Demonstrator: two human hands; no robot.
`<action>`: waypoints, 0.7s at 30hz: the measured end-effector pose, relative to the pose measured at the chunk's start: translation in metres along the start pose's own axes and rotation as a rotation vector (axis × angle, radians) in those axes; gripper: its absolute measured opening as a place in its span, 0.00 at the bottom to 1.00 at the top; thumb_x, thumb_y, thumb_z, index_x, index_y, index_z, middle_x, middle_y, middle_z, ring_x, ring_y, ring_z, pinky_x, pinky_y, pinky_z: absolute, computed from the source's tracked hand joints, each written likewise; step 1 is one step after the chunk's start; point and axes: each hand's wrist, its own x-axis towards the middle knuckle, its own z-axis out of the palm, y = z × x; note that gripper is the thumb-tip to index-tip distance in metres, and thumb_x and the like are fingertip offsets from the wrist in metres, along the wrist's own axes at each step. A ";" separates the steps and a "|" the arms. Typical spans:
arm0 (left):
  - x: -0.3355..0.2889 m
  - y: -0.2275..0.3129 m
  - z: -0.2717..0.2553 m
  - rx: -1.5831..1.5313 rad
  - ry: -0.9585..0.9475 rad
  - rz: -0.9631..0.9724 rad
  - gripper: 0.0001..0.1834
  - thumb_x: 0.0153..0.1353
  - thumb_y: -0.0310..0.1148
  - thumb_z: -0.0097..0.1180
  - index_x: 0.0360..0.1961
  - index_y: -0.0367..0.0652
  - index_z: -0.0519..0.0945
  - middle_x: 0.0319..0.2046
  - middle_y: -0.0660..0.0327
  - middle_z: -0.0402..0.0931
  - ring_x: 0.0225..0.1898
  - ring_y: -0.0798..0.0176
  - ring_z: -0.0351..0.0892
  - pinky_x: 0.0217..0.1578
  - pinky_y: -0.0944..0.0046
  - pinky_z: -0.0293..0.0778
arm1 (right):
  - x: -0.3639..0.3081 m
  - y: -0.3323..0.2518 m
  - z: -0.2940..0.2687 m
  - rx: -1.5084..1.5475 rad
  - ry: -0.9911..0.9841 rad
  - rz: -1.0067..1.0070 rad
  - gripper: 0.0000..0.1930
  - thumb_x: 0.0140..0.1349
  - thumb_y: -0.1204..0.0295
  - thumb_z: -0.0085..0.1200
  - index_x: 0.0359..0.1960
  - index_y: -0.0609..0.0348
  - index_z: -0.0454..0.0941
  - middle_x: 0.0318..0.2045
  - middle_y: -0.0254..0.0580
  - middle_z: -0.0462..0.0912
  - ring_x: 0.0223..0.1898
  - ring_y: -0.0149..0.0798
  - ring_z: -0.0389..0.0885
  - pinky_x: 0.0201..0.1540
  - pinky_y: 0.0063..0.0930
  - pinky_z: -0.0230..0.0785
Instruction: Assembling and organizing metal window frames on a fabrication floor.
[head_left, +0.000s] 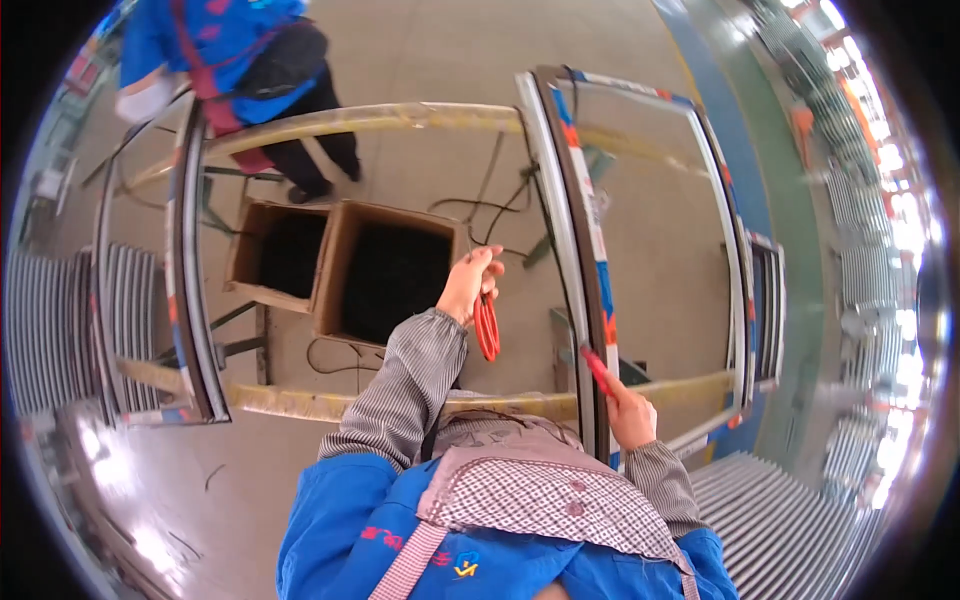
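My left hand [472, 286] is closed around a tool with red looped handles [487, 328], likely scissors or pliers; its working end is hidden in my fingers. It hovers over the gap between two window frames. On the right, my right hand [630, 415] grips a slim red tool [597, 370], whose tip meets the side profile of the near window frame [577, 200]. That frame has dark and silver profiles with red, white and blue tape along it, and encloses a glass pane [665, 250].
Two yellowish rails [400, 117] support the frames. Below stand two cardboard boxes [335, 265] with dark contents, and loose cables [490, 205] on the floor. Another framed window [188, 260] stands at left, with a co-worker [250, 75] beyond it. Stacked metal profiles [790, 510] lie at lower right.
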 end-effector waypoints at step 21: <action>0.128 -0.070 0.046 0.851 -0.069 0.069 0.14 0.46 0.37 0.60 0.25 0.35 0.75 0.21 0.57 0.74 0.24 0.62 0.73 0.29 0.63 0.68 | 0.019 -0.034 -0.015 -0.210 -0.346 0.232 0.26 0.55 0.71 0.48 0.58 0.33 0.63 0.19 0.47 0.75 0.23 0.49 0.77 0.26 0.44 0.69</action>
